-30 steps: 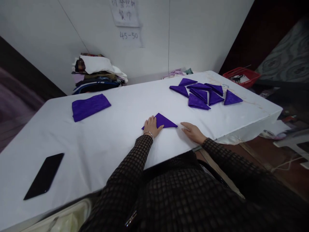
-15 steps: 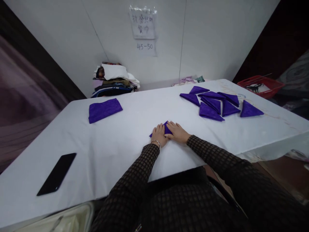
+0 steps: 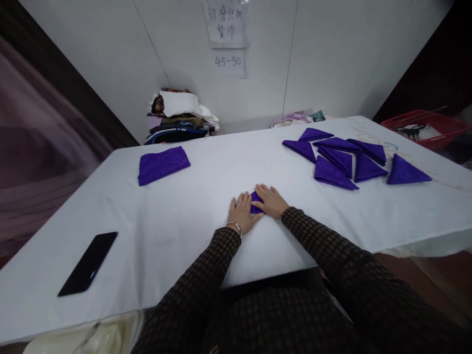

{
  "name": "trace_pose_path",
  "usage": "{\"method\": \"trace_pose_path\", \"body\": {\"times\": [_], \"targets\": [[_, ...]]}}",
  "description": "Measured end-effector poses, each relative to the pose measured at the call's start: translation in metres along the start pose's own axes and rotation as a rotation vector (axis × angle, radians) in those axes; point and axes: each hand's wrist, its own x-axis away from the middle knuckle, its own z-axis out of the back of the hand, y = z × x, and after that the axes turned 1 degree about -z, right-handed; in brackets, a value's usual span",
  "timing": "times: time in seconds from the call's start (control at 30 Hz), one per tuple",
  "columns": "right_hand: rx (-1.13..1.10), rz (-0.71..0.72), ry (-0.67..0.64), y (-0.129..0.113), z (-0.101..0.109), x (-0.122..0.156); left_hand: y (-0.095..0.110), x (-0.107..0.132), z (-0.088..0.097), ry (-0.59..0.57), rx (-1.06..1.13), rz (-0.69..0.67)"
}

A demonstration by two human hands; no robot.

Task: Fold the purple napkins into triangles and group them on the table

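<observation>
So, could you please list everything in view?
table: one, white, centre
cloth: one, purple, table's middle
triangles: about eight, purple, table's right
rectangle: one, purple, table's left
phone: one, black, near left
clothes: one stack, mixed, back left
pile: one, mixed, behind triangles
basket: one, red, right
papers: two, white, wall
tub: one, cream, bottom left
drape: one, pinkish, left
sleeves: two, dark, bottom
left hand: one, bare, on cloth
right hand: one, bare, on cloth

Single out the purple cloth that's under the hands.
The central cloth, nearest the body, showing only a patch between the left hand and right hand. The triangles at right and four-cornered piece at left lie untouched.
</observation>
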Motion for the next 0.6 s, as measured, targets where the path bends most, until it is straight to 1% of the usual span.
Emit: {"method": "trace_pose_path", "body": {"times": [0.23,0.33,0.4,0.47,0.5,0.53,0.57,0.6], "targets": [[0.000,-0.002,0.000,-0.001,-0.002,-0.002,-0.020,0.036,0.010,-0.055,-0.041,0.071],[-0.008,-0.013,-0.005,-0.001,-0.002,-0.003,-0.023,0.043,0.019,-0.099,-0.051,0.109],[-0.011,-0.012,0.008,-0.002,-0.002,-0.003,-0.019,0.038,0.027,-0.102,-0.063,0.178],[-0.012,-0.006,0.024,-0.003,-0.002,-0.002,-0.011,0.026,0.035,-0.019,-0.089,0.229],[-0.011,-0.003,0.030,-0.003,-0.002,-0.002,-0.005,0.017,0.038,0.042,-0.093,0.216],[-0.011,0.000,0.033,-0.003,-0.002,-0.001,0.002,0.008,0.039,0.095,-0.083,0.174],[-0.011,0.006,0.033,-0.004,-0.001,-0.001,0.008,-0.001,0.038,0.124,-0.057,0.113],[-0.011,0.015,0.032,-0.004,-0.001,-0.001,0.013,-0.010,0.036,0.123,-0.022,0.054]]}}
